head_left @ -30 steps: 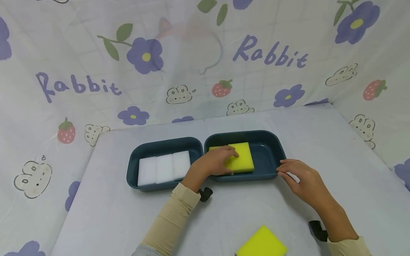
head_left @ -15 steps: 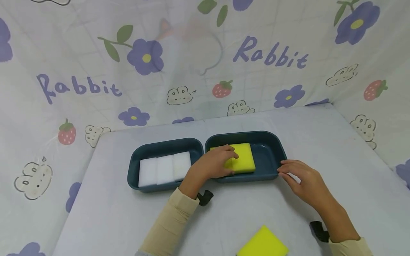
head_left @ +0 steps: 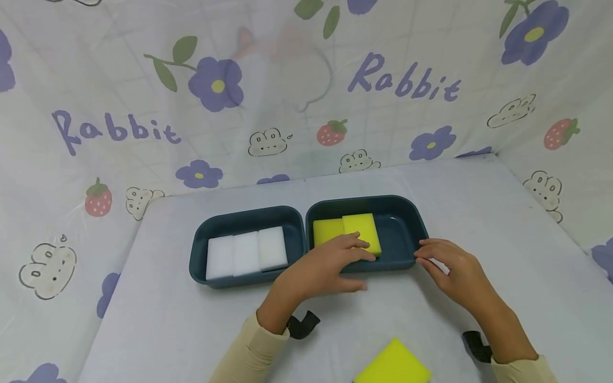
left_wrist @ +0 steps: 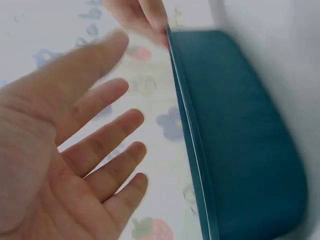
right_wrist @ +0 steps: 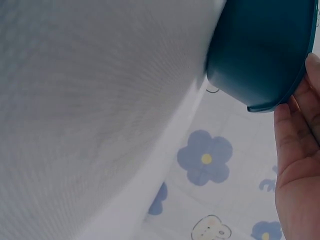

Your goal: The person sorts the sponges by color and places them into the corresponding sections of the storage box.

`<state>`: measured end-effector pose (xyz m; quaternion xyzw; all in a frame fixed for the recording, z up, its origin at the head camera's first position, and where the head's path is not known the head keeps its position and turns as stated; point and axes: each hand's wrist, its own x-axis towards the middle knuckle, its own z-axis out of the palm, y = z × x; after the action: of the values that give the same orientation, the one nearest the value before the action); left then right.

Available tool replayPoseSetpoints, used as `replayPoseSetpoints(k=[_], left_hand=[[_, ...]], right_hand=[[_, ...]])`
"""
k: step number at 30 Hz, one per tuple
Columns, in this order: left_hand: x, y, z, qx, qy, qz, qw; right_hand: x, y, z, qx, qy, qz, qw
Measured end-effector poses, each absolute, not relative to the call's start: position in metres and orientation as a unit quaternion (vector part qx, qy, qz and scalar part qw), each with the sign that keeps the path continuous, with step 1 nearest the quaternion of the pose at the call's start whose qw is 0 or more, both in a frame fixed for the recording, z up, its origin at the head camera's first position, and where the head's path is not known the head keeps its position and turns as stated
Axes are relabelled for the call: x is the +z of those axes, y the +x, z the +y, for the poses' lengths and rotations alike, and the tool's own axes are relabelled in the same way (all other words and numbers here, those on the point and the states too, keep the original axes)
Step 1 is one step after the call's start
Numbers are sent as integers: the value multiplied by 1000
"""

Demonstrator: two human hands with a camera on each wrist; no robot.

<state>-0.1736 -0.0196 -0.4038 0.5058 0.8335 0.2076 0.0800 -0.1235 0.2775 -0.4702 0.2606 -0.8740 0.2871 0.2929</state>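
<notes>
My left hand (head_left: pixel 330 266) is above the front edge of the right-hand dark teal tray (head_left: pixel 402 234), fingers spread and holding nothing. In the left wrist view its bare palm and straight fingers (left_wrist: pixel 125 122) stand apart from the tray's outer wall. Two yellow sponges lie in that tray: the left sponge (head_left: pixel 327 230) is partly under the right one (head_left: pixel 360 226). My right hand (head_left: pixel 455 268) pinches the tray's rim at its front right corner; the right wrist view shows thumb and fingers at the rim (right_wrist: pixel 270 106).
A second teal tray (head_left: pixel 249 214) stands close on the left, holding three white sponges (head_left: pixel 246 252) in an overlapping row. One more yellow sponge (head_left: pixel 395 364) lies on the white table near its front. A printed curtain (head_left: pixel 287 80) hangs behind the table.
My left hand has let go of the yellow sponges and drawn back toward me, its fingers spreading. Both sponges in the tray now show. The right hand stays at the rim.
</notes>
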Motion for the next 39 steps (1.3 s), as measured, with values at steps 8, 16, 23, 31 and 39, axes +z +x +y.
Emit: replayPoseSetpoints(k=[8,16,23,31,39], left_hand=[[-411,-134,2,145,584,767,223],[-422,-103,19,109,639,715,261],[-427,-86,10,78,625,738,243],[-435,-79,9,59,639,735,218],[-439,-76,14,38,654,726,208]], right_hand=[[-470,-123,278,280,255,-875,300],[-469,-122,276,276,247,-883,289],[-469,-124,275,282,258,-876,295],[-467,-123,275,281,255,-879,289],[-466,-121,276,279,250,-883,284]])
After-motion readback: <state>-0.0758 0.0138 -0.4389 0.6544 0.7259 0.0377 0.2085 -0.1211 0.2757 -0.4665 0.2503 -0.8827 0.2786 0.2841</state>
